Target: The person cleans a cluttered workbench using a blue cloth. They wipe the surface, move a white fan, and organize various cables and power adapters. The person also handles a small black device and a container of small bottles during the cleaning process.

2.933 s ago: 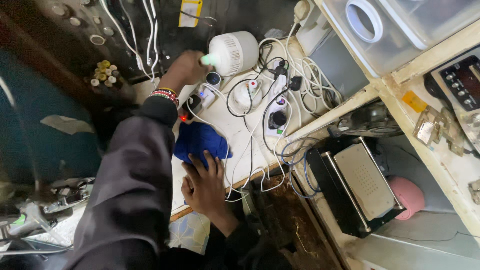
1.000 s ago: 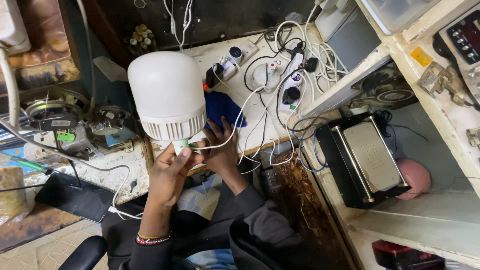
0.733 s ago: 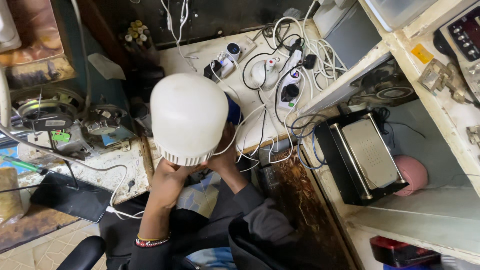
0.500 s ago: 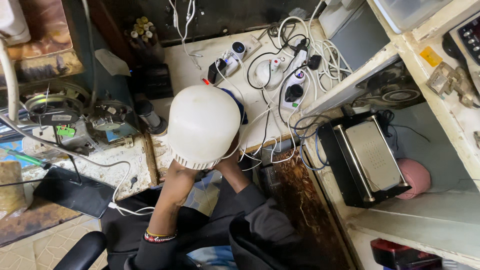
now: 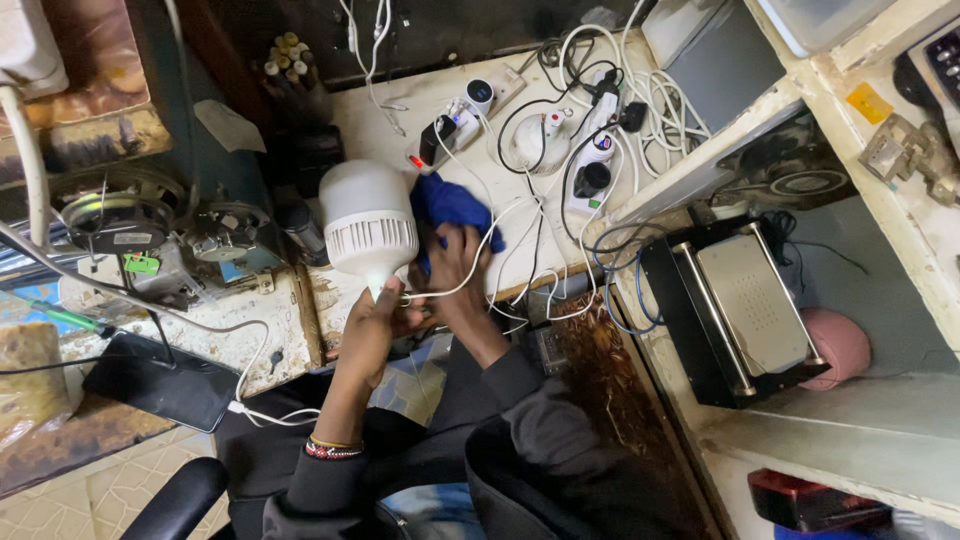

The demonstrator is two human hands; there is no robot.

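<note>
A big white dome-shaped lamp bulb with a ribbed collar is held upright over the near edge of the white worktop. My left hand, with bead bracelets on its wrist, grips the bulb by its narrow base from below. My right hand is just right of the bulb, fingers curled into a blue cloth that lies on the worktop and touches the bulb's side. A thin white cable crosses under that hand.
Power strips with plugs and tangled white and black cables fill the worktop's right half. A black machine with a metal plate sits right of my lap, a pink round object beside it. A dark flat device lies at left.
The bulb was lifted from the worktop's far end, came close up to the camera, then dropped back toward the near edge. My right hand stayed by the blue cloth.
</note>
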